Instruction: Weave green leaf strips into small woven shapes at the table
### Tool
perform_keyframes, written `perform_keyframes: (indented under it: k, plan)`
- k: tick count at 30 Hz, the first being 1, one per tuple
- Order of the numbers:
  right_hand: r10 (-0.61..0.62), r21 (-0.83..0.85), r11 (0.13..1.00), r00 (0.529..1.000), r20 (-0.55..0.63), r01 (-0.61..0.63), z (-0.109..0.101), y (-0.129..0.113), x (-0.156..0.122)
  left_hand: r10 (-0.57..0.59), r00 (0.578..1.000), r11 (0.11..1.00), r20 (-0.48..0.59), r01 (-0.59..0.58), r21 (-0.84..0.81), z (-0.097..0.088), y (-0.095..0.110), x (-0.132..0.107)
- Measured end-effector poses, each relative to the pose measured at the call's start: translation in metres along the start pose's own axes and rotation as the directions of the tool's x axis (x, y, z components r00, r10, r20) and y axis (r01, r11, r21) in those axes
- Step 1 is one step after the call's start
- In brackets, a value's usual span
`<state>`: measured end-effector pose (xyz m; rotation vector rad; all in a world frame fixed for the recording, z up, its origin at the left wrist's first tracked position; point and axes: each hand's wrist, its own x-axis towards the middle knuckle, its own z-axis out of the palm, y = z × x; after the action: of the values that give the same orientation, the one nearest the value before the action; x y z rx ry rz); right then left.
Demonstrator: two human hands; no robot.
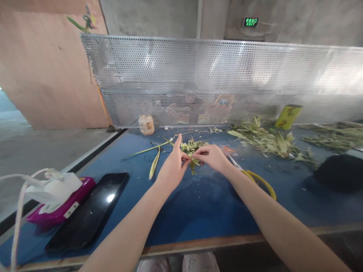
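Note:
Over the middle of the blue table, my left hand point(175, 160) and my right hand point(212, 155) meet at a small bundle of pale green plant strips point(194, 164). Thumb and fingers of each hand pinch it, while the left index finger points up. Its lower ends hang below my fingertips, and the gripped part is mostly covered. Just behind lies a heap of shredded green scraps point(193, 144). Scissors point(265, 184) with yellow handles rest by my right forearm, partly hidden by it. Left of my left hand is a loose long leaf strip point(154, 165).
A black phone point(90, 211) and a purple power strip point(61, 211) with white plugs occupy the near left. At the back stand a roll of pale twine point(146, 125) and a perforated metal screen point(170, 75). Husk-like leaves point(269, 139) and a yellow-green tube point(287, 117) are on the right.

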<state>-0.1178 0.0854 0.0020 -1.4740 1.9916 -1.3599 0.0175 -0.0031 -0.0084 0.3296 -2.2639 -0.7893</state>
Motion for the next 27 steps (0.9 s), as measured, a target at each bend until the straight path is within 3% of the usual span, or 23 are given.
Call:
perform_keyframes:
  k: [3, 10, 16, 20, 27]
  plan:
    - [-0.010, 0.016, 1.000, 0.999, 0.034, 0.009, 0.0011, -0.0007, -0.0005, -0.020, 1.000, 0.997, 0.000, 0.020, -0.078, 0.0013, 0.0001, -0.0009]
    - [-0.018, 0.103, 0.995, 1.000, -0.002, 0.018, 0.0040, -0.0001, -0.0002, -0.246, 0.967, 0.925, -0.064, 0.215, -0.314, 0.0034, 0.0039, -0.0002]
    - [-0.058, 0.133, 0.989, 0.998, -0.037, 0.062, -0.0005, -0.0064, -0.0009, -0.244, 0.963, 0.855, -0.111, 0.159, -0.494, 0.0000, 0.0087, 0.0031]
    - [-0.127, 0.163, 0.978, 0.991, -0.029, 0.130, -0.0015, -0.0083, -0.0012, -0.299, 0.935, 0.809, -0.189, 0.143, -0.571, -0.0048, 0.0061, 0.0062]
    - [-0.151, 0.158, 0.976, 0.988, -0.022, 0.153, -0.0014, -0.0083, -0.0032, -0.358, 0.933, 0.711, 0.026, 0.291, -0.640, -0.0028, 0.0033, 0.0056]
